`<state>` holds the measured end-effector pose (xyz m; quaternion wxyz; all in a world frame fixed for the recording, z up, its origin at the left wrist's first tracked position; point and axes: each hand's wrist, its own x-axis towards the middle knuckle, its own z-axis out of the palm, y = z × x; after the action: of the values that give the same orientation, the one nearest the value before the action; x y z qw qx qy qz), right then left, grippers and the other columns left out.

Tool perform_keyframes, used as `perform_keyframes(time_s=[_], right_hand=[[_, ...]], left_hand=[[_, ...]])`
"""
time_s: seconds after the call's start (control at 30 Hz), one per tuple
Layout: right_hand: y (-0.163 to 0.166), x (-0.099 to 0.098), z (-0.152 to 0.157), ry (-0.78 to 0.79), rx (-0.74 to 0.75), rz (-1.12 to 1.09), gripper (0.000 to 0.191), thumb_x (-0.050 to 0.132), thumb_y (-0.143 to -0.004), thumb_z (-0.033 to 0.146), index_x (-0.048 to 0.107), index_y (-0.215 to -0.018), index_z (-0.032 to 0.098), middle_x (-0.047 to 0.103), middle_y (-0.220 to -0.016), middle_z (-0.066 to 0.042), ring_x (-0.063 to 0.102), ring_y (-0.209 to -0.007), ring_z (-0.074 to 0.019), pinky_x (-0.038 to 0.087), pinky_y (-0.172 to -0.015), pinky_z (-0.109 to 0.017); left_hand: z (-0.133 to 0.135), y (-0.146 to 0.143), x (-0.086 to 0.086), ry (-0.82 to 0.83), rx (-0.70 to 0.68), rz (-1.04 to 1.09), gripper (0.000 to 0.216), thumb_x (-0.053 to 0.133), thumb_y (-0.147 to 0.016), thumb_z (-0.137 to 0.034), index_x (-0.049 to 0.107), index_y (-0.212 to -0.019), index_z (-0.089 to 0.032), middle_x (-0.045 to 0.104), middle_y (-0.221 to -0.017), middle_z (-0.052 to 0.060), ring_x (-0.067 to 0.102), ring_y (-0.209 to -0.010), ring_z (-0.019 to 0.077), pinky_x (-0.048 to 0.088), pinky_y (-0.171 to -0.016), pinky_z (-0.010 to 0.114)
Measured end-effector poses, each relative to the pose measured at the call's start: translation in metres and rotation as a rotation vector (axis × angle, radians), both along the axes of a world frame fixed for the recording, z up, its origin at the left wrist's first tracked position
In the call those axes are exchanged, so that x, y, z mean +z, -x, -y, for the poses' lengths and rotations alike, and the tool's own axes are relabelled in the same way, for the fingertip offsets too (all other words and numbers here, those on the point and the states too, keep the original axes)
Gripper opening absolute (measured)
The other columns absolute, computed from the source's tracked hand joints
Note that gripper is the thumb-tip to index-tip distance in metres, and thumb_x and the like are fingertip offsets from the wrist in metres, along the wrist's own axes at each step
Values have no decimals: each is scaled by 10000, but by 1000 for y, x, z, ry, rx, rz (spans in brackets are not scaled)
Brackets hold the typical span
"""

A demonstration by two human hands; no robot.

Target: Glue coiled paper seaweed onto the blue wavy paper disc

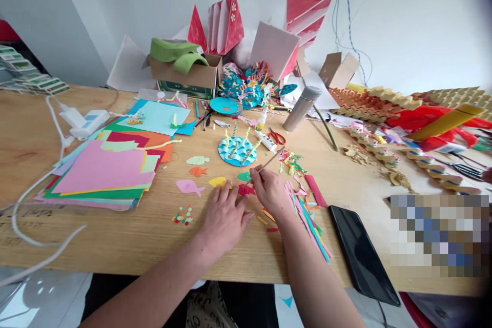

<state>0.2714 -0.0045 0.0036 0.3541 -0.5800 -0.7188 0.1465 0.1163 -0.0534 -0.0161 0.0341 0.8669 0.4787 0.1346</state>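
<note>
My left hand (225, 218) lies flat on the table with its fingers spread. Its fingertips reach the yellow paper fish (218, 182) and the near edge of the red paper fish (246, 189). Pinched in my right hand (269, 189) is a thin stick (273, 158), its lower end pointing down at the red fish. A green paper fish (244, 176) lies just beyond. To the left are a pink fish (189, 187), an orange fish (198, 171) and a pale green cutout (197, 160). Small paper dots (183, 216) are grouped left of my left hand.
A blue wave-patterned disc (226, 157) with twisted stems stands ahead, near glue bottles (266, 141) and red scissors (277, 136). Coloured paper (103, 169) is stacked left. Paper strips (307, 220), a phone (361, 251) and a grey flask (302, 107) are right.
</note>
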Motion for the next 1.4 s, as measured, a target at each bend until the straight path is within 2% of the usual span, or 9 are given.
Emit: perform_keyframes(time_s=[0.1, 0.3, 0.5, 0.67, 0.87, 1.0, 1.27, 1.4], right_hand=[[-1, 3, 1, -8, -42, 32, 348, 341, -955, 411, 452, -686, 221, 607, -619, -49, 588, -569, -170, 390, -576, -263], [0, 1, 1, 14, 21, 4, 363, 330, -962, 413, 446, -676, 222, 630, -656, -65, 599, -582, -167, 403, -585, -261], [-1, 1, 0, -29, -32, 33, 342, 354, -958, 410, 464, -699, 217, 620, -636, -55, 593, -573, -170, 395, -576, -262], [-1, 3, 2, -2, -13, -17, 394, 350, -960, 438, 487, -668, 213, 624, -610, -48, 597, -550, -158, 408, -565, -256], [-11, -4, -5, -60, -188, -166, 391, 356, -948, 506, 538, -785, 200, 666, -659, -45, 642, -587, -168, 444, -569, -258], [-18, -11, -11, -110, -288, -141, 416, 337, -946, 528, 531, -777, 201, 659, -662, -48, 643, -594, -180, 443, -570, -271], [-18, -12, -15, -113, -303, -132, 443, 317, -948, 541, 540, -772, 201, 658, -661, -66, 631, -589, -188, 435, -559, -278], [-19, 1, -16, -89, -339, -72, 391, 347, -951, 473, 528, -733, 203, 654, -636, -63, 629, -577, -187, 407, -550, -267]], left_hand=[[0, 0, 1, 0, -2, 4, 439, 393, -959, -432, 556, -1304, -214, 511, -1401, 121, 346, -1373, 340, 309, -1104, 540], [0, 0, 0, -16, 0, -4, 425, 415, -952, -425, 572, -1285, -211, 530, -1378, 134, 370, -1357, 340, 327, -1088, 540], [1, 0, 1, -6, -2, -5, 438, 399, -958, -427, 558, -1305, -212, 513, -1399, 129, 354, -1370, 332, 323, -1094, 537], [1, 0, 3, 15, 0, -1, 443, 405, -955, -427, 559, -1308, -206, 508, -1405, 131, 352, -1372, 338, 320, -1098, 541], [-1, 0, 2, 26, -5, 28, 443, 393, -960, -429, 561, -1308, -214, 528, -1388, 120, 339, -1376, 335, 318, -1100, 543], [0, 1, 3, 10, -13, 56, 445, 367, -969, -436, 558, -1302, -213, 534, -1377, 119, 335, -1376, 316, 324, -1097, 529], [-7, -1, 25, -21, -31, 36, 439, 372, -964, -450, 596, -1256, -212, 570, -1327, 114, 393, -1326, 313, 325, -1092, 518], [-20, -11, 26, -38, -14, -8, 466, 353, -963, -468, 612, -1249, -207, 583, -1311, 140, 387, -1333, 344, 282, -1103, 560]])
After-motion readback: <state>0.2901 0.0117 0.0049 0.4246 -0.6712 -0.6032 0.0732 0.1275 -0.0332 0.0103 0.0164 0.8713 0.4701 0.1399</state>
